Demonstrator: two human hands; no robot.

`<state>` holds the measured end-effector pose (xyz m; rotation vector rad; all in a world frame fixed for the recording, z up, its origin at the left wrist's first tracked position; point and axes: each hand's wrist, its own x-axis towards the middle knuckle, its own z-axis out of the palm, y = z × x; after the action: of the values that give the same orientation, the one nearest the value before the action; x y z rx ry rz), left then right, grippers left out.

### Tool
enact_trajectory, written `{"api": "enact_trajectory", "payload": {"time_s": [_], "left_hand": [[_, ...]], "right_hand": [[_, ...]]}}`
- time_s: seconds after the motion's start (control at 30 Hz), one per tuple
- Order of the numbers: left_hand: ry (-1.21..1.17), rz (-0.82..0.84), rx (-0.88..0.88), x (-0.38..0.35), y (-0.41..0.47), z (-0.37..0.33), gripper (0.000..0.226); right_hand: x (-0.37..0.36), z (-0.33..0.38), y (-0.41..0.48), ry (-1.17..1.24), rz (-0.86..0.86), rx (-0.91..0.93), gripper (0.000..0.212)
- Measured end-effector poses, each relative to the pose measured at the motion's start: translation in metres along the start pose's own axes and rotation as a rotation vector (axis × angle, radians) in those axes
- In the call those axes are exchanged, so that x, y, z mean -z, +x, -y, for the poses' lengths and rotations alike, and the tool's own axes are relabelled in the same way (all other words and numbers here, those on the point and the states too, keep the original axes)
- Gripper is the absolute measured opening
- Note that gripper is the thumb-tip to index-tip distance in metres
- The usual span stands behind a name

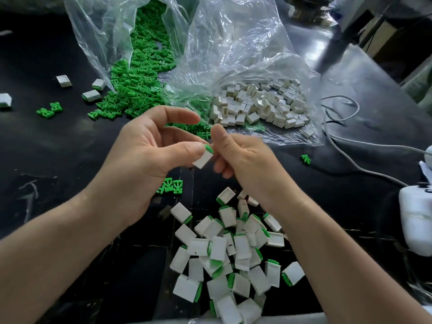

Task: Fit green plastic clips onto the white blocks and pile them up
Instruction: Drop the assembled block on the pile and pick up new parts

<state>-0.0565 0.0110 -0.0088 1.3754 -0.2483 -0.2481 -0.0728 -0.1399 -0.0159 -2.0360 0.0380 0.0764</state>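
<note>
A white block [202, 158] with a green clip [208, 148] at its upper end is gripped between the thumb and fingers of the left hand [140, 155], above the dark bench [70, 141]. The right hand [243, 157] is curled just beside it; whether its fingers touch the block cannot be told. Finished blocks are heaped in a pile [231, 256] below.

no readable text, labels, brands or numbers on any surface
</note>
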Motion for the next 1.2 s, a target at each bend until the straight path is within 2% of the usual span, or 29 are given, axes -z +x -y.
{"api": "enact_trajectory", "payload": {"time_s": [0.1, 0.2, 0.23, 0.3, 0.37, 0.43, 0.6, 0.7, 0.83, 1.03, 1.2], "left_hand": [[0.096, 0.094, 0.004, 0.0, -0.003, 0.0, 0.028], [0.2, 0.335, 0.075, -0.002, -0.008, -0.001, 0.028], [0.237, 0.361, 0.089, -0.003, -0.009, 0.0, 0.029], [0.345, 0.261, 0.061, 0.0, -0.005, 0.004, 0.024], [0.445, 0.053, 0.018, 0.004, 0.003, 0.007, 0.007], [0.574, -0.098, -0.04, 0.011, 0.01, 0.008, 0.016], [0.888, -0.125, -0.067, 0.016, 0.014, 0.01, 0.03], [1.125, -0.032, -0.037, 0.016, 0.013, 0.016, 0.049], [1.256, 0.021, -0.039, 0.016, 0.009, 0.015, 0.047], [1.212, 0.03, -0.149, 0.016, 0.008, 0.015, 0.032], [1.16, -0.008, -0.189, 0.015, 0.007, 0.012, 0.022]], "right_hand": [[0.012, -0.009, 0.011, -0.104, -0.157, -0.003, 0.043], [0.025, -0.021, 0.023, -0.258, -0.309, 0.001, 0.018], [0.028, -0.025, 0.027, -0.313, -0.347, -0.01, 0.016], [0.033, -0.034, 0.034, -0.409, -0.394, -0.037, 0.027], [0.037, -0.04, 0.038, -0.489, -0.416, -0.026, 0.037], [0.037, -0.043, 0.041, -0.565, -0.412, 0.007, 0.045], [0.031, -0.055, 0.046, -0.744, -0.205, 0.022, 0.057], [0.033, -0.056, 0.047, -0.728, -0.16, -0.045, 0.055], [0.037, -0.05, 0.045, -0.77, -0.344, 0.043, 0.046], [0.041, -0.044, 0.041, -0.692, -0.345, 0.025, 0.027], [0.031, -0.029, 0.031, -0.305, -0.292, 0.06, 0.012]]}}
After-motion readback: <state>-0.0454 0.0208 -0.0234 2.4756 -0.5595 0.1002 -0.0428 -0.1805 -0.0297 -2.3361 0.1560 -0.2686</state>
